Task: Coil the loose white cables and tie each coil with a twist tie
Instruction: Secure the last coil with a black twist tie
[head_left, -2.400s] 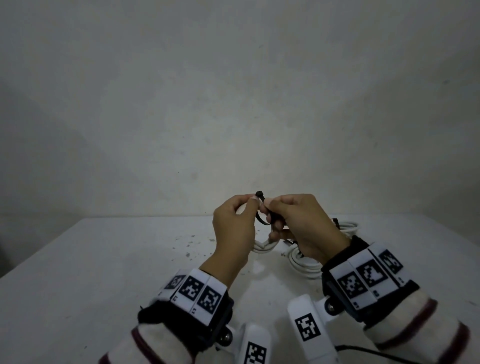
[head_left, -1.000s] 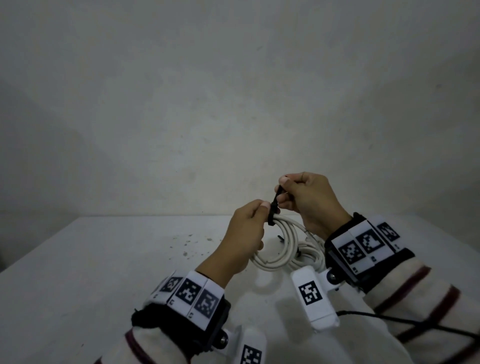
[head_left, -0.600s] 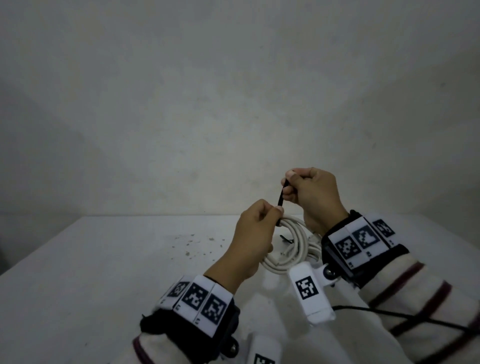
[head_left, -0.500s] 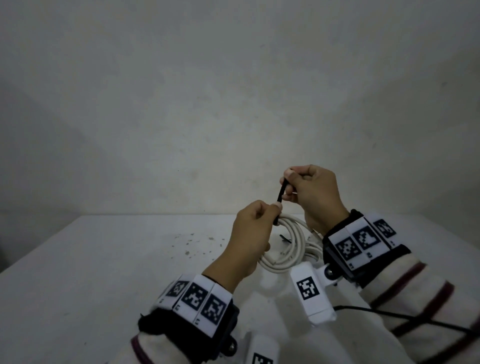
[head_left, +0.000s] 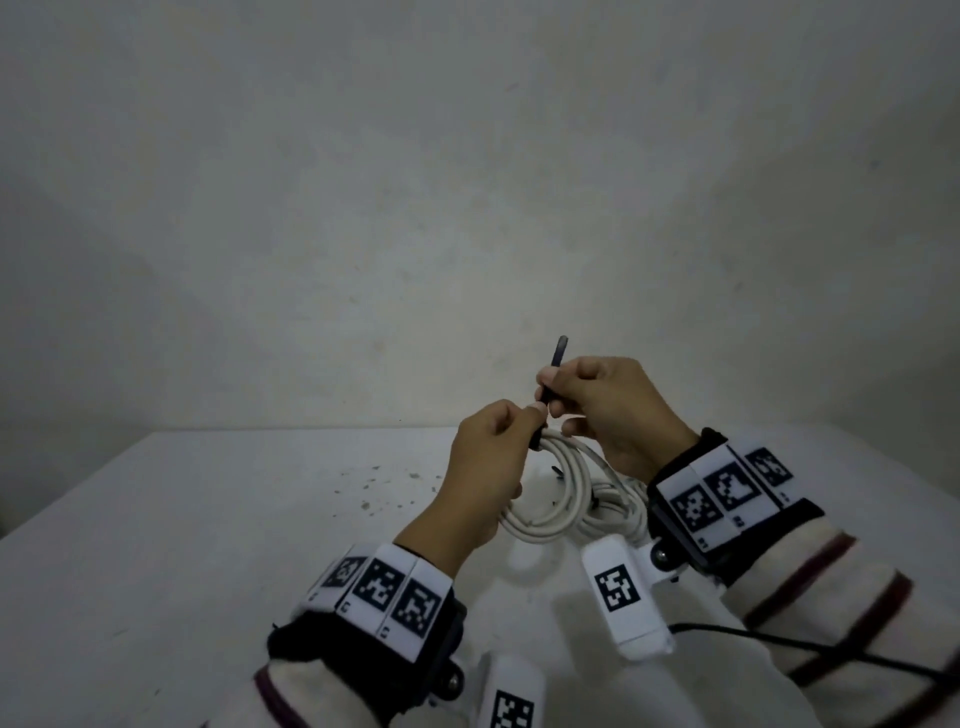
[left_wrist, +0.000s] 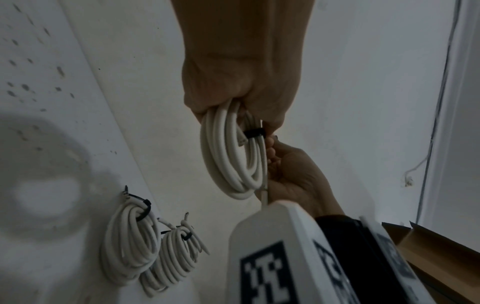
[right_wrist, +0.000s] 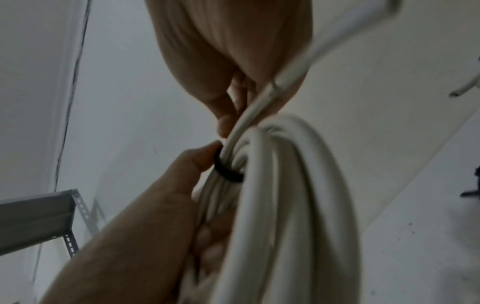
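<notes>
My left hand (head_left: 511, 431) grips a coil of white cable (head_left: 563, 501) and holds it above the table, thumb pressed by the black tie (head_left: 551, 382) that bands the coil's top. My right hand (head_left: 558, 395) pinches the tie's tail just above the coil, and the free end pokes up past the fingers. The left wrist view shows the tie (left_wrist: 254, 132) cinched round the coil (left_wrist: 233, 162) under my left hand (left_wrist: 233, 98). In the right wrist view the tie (right_wrist: 230, 173) wraps the strands of the coil (right_wrist: 288, 205), with one cable end running up past my right hand (right_wrist: 228, 115).
Two tied white coils (left_wrist: 130, 242) (left_wrist: 179, 255) lie on the white table (head_left: 208, 519) under my right wrist. A cardboard box (left_wrist: 439, 259) stands off to the right and a grey metal shelf (right_wrist: 39, 216) to the left. A wall rises behind the table.
The coil rose off the table. My right hand drew the tie's tail upward and tightened the loop, then took hold lower, so the tail's end now shows above its fingers.
</notes>
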